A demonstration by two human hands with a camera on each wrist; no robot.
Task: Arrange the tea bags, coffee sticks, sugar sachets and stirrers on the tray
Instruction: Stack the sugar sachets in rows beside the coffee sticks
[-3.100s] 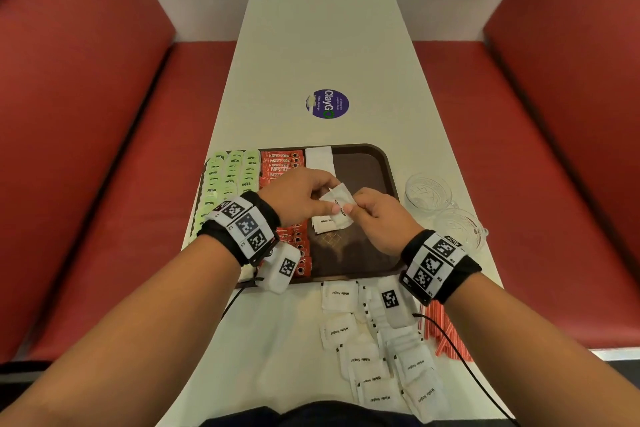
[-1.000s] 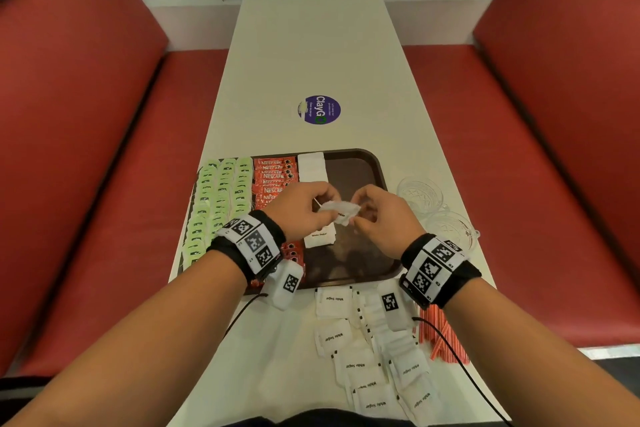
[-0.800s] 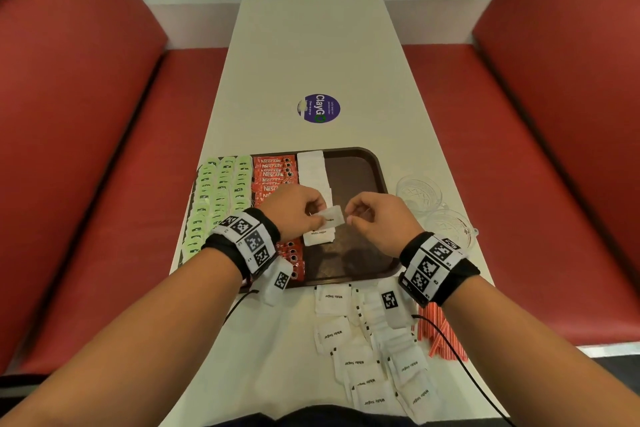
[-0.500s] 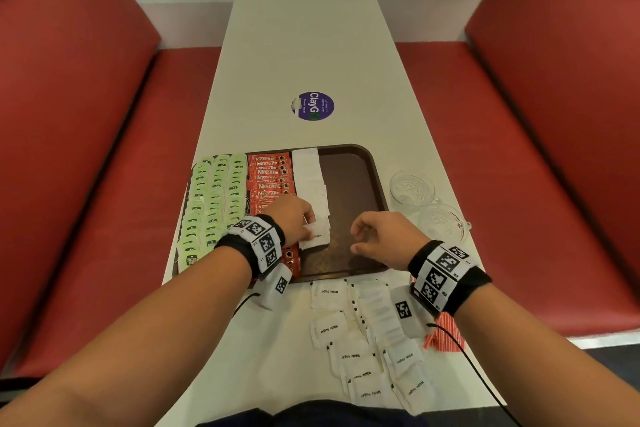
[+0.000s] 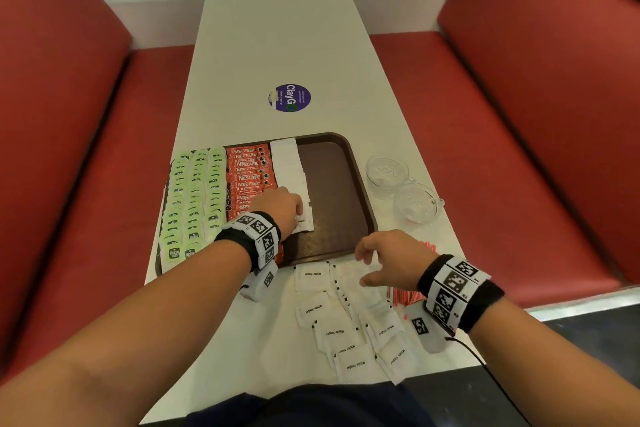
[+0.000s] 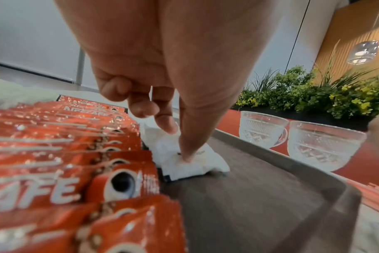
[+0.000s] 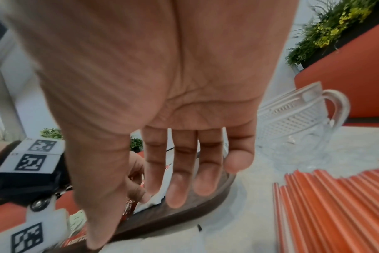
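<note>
The brown tray (image 5: 332, 184) holds rows of green tea bags (image 5: 194, 204), red coffee sticks (image 5: 249, 177) and a column of white sugar sachets (image 5: 289, 166). My left hand (image 5: 298, 217) is at the near end of that column. Its thumb and forefinger tips hold one sugar sachet (image 6: 190, 164) down on the tray (image 6: 270, 196), the other fingers curled. My right hand (image 5: 362, 265) hovers empty over the tray's front edge, its fingers (image 7: 177, 188) spread and relaxed. Loose sachets (image 5: 339, 322) lie on the table below it. Red stirrers (image 7: 335, 205) lie to its right.
Two empty glass cups (image 5: 386, 172) (image 5: 417, 203) stand on the white table right of the tray. A purple round sticker (image 5: 289, 98) marks the table's middle. Red bench seats flank both sides. The tray's right half is bare.
Both hands held one sachet above the tray. My left hand has brought it down to the near end of the white column. My right hand let go and drew back toward the loose sachets.
</note>
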